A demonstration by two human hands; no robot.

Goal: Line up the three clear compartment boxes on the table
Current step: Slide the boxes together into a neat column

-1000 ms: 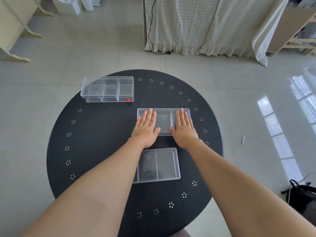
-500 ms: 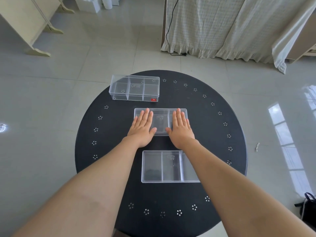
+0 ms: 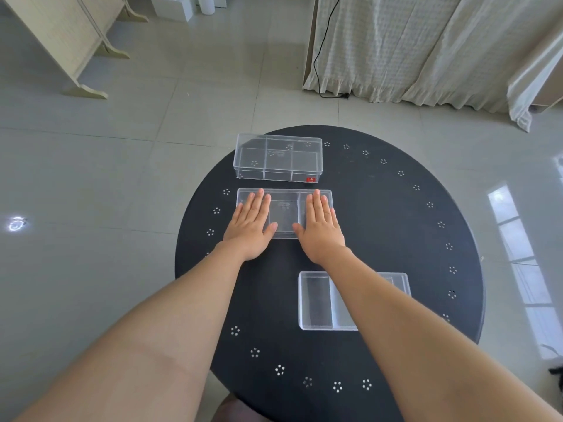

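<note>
Three clear compartment boxes lie on a round black table (image 3: 396, 226). The far box (image 3: 277, 157), with a red sticker, sits near the back edge. Just in front of it lies the middle box (image 3: 285, 213), its sides roughly level with the far box's. My left hand (image 3: 250, 227) and my right hand (image 3: 320, 228) lie flat on top of the middle box, one on each end, fingers pointing away from me. The near box (image 3: 316, 300) sits further right and closer to me, partly hidden under my right forearm.
The table has white flower dots around its rim and stands on a tiled floor. A curtain (image 3: 426, 47) with a black cable hangs behind, and a pale wooden frame (image 3: 70, 41) stands at the back left. A dark bag (image 3: 556, 371) lies at the right edge.
Both flat hands have slid the middle box to the left across the table, from right of the far box to directly in front of it. The head view has turned left.
</note>
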